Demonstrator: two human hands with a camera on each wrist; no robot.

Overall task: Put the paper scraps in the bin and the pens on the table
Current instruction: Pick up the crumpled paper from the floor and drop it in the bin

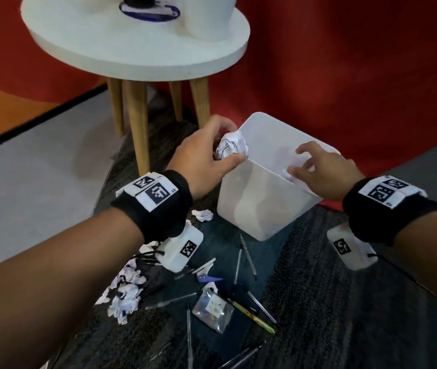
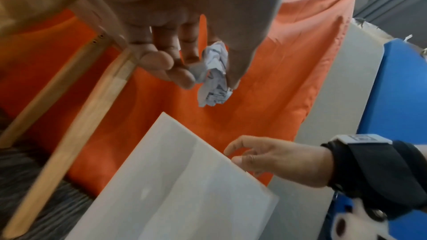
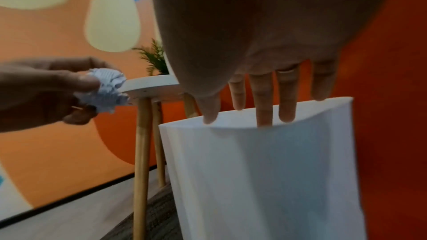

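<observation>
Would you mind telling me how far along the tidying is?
Early. The left hand holds a paper ball at the bin rim; the right hand hovers open over it. Scraps and pens lie on the carpet; none show on the table.

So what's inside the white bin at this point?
The head view shows only bare inner walls of the white bin; its bottom is out of sight. The right hand hovers over the rim; the left hand holds a crumpled paper ball above.
</observation>
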